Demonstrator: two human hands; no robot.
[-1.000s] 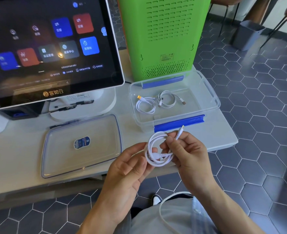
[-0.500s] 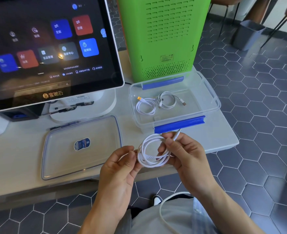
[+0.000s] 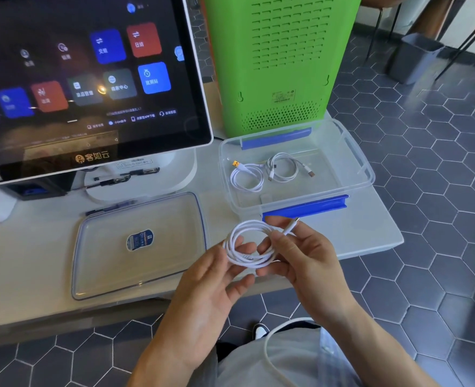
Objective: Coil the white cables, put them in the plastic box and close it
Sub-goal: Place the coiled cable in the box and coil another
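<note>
**Third cable coiled in hand, box not yet loaded or closed**

Status: two coiled cables point(image 3: 270, 171) are already lying in the plastic box point(image 3: 366, 174), side by side on its floor, one with a yellow-orange plug. The third white cable point(image 3: 247, 244) is sitting as a round coil between both hands, above the front edge of the surface point(image 3: 370, 233).

Grip state:
- left hand point(image 3: 214, 280) is pinching the coil's left side, thumb on top, fingers under it.
- right hand point(image 3: 300, 255) is grasping the coil's right side, fingers curled around the loops; the free connector end is sticking out just beyond the right-hand grip, pointing toward the box.

Relative to the grip: the box is sitting just beyond it and slightly right, open, blue latch point(image 3: 304, 206) facing the hands. The lid point(image 3: 138, 244) is lying flat just left of the grip, separate from the box, label side visible.

My read: coiling looks essentially finished, loops are looking even, only the tail end is loose.

Remaining:
1. tuck or hold the tail, drop the coil into the box beside the other two
2. pick up the lid, seat it on the box
3. snap both blue latches

Another white cord is running across the lap below the hands; I can't tell whether it is part of the job.
</note>
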